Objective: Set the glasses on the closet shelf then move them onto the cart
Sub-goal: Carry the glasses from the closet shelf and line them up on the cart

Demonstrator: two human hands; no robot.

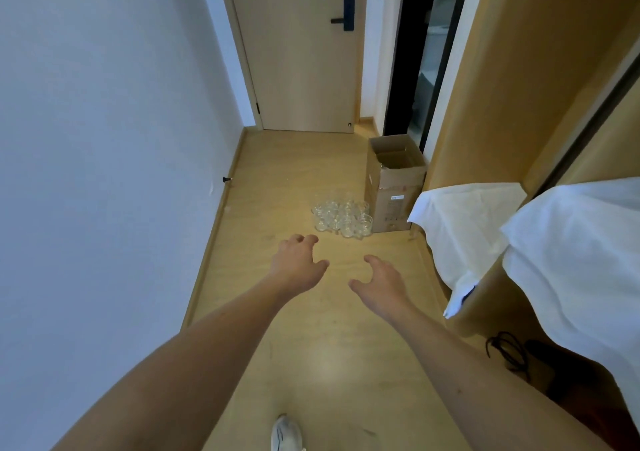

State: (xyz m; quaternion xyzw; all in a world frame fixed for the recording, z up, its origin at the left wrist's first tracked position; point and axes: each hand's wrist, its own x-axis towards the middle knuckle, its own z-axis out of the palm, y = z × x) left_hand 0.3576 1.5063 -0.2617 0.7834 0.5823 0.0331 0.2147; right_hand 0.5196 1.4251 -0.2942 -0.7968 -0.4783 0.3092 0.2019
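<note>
Both your hands, left (298, 263) and right (379, 282), reach forward, fingers loosely spread, holding nothing. Glasses (343, 220) cluster on the floor (277, 180) beside a box (394, 187).

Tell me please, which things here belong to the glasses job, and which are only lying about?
Belong to the job:
glasses on the floor
left hand, empty
right hand, empty

Only lying about:
cardboard box
white cloth
door
shoe
</note>
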